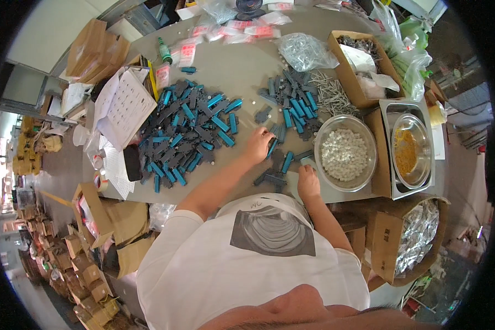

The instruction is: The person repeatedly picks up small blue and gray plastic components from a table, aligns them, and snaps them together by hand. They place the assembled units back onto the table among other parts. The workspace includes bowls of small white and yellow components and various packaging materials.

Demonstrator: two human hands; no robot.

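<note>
My left hand (pixel 258 146) reaches over the middle of the grey table, its fingers closed on a blue and dark-grey plastic piece (pixel 271 146). My right hand (pixel 308 182) is nearer the table's front edge, fingers closed and pointing away from me. A pale thing shows at its fingertips, too small to make out. Between the hands lie several loose blue and grey pieces (pixel 287 162). To the left spreads a large pile of such pieces (pixel 187 132); a smaller pile (pixel 297 99) lies beyond my hands. Right of my right hand stands a steel bowl (pixel 373 159) of small white parts (pixel 344 154).
Long metal screws or pins (pixel 335 93) lie beside a cardboard box (pixel 382 60). A second steel bowl (pixel 428 151) holds yellow rings inside a metal tray (pixel 386 110). Printed sheets (pixel 124 107) lie at left. A clear plastic bag (pixel 307 50) and red-white packets (pixel 247 30) sit at the back.
</note>
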